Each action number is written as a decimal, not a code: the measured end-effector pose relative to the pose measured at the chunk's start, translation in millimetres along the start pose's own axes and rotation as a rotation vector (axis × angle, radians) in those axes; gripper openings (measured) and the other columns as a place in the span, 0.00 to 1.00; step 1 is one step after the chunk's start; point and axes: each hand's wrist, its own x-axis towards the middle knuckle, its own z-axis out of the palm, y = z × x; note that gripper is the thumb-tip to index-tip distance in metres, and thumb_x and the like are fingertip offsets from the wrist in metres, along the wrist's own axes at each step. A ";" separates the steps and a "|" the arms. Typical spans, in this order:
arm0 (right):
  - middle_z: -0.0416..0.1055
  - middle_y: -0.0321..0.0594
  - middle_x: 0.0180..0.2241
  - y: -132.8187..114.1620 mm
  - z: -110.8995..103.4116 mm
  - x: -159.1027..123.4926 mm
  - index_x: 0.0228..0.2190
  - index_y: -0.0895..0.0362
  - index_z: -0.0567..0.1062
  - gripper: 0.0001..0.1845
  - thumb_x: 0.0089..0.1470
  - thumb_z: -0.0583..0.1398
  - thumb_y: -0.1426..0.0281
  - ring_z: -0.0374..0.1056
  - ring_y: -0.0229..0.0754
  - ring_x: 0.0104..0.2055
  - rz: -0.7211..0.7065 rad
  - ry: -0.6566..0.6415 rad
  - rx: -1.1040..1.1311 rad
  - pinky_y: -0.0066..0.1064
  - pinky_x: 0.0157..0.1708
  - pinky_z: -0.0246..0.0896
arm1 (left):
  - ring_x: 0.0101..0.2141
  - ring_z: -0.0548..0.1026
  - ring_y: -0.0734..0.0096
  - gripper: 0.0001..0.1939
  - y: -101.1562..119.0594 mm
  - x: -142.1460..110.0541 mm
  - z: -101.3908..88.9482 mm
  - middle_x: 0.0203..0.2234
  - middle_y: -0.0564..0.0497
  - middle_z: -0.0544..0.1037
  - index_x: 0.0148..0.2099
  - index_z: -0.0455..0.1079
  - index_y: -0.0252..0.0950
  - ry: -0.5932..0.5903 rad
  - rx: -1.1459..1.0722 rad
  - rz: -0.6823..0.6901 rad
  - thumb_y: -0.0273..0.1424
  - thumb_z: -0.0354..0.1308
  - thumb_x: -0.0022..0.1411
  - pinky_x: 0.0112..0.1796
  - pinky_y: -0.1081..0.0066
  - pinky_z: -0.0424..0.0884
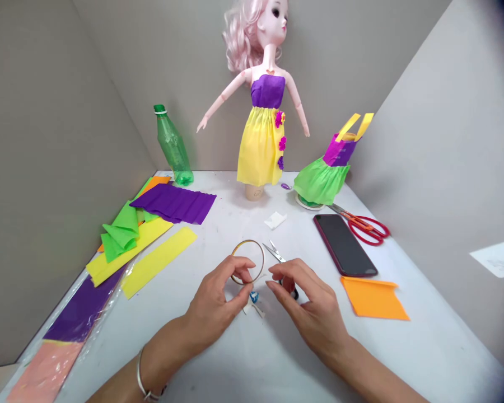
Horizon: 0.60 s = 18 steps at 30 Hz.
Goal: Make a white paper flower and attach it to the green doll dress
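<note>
**Left hand (216, 296) pinches thin gold hoop (247, 262) beside small scissors (278, 255)**

In the head-worn view, a person works at a pale worktop (428, 358), both forearms reaching in from the bottom of the frame. At lower centre, the left hand's thumb and fingers are closed on the hoop's lower rim, and the hoop stands up on edge. The right hand (308, 305) is just to its right, fingertips drawn together over the dark scissor handles; whether it grips them cannot be told. The scissors' long axis runs from those handles up and left, tips pointing past the hoop's right side, so the right hand is the nearer to them. A small blue-and-white scrap (254, 298) lies just below the hoop.

At top centre stands a doll (260, 134) in a yellow-and-purple paper dress, with a small green-and-purple paper dress (331, 168) to its right. Purple crepe paper (174, 202) and yellow strips (159, 262) lie at left, a phone (344, 245) and red-handled scissors (367, 226) at right, and orange paper (373, 298) at lower right.
</note>
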 end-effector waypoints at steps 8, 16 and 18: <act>0.68 0.38 0.31 -4.1 -0.7 1.4 0.37 0.54 0.72 0.04 0.60 0.58 0.73 0.63 0.37 0.28 0.010 -0.028 0.036 0.30 0.30 0.59 | 0.38 0.74 0.71 0.14 -3.9 0.5 1.4 0.37 0.52 0.74 0.50 0.64 0.41 -0.018 0.106 0.128 0.23 0.53 0.62 0.42 0.70 0.70; 0.64 0.33 0.25 -4.3 -8.9 12.6 0.26 0.55 0.71 0.07 0.56 0.58 0.71 0.59 0.36 0.27 0.396 -0.112 0.264 0.28 0.28 0.55 | 0.37 0.72 0.72 0.15 -5.8 -0.9 2.5 0.35 0.53 0.72 0.48 0.64 0.41 0.017 0.136 0.212 0.21 0.53 0.62 0.41 0.72 0.69; 0.62 0.32 0.23 -1.3 -11.1 14.8 0.26 0.56 0.71 0.09 0.57 0.58 0.66 0.57 0.36 0.25 0.495 -0.124 0.329 0.28 0.27 0.54 | 0.37 0.72 0.72 0.13 -3.6 -0.1 0.9 0.35 0.53 0.72 0.47 0.65 0.41 0.036 0.097 0.151 0.21 0.53 0.61 0.42 0.71 0.68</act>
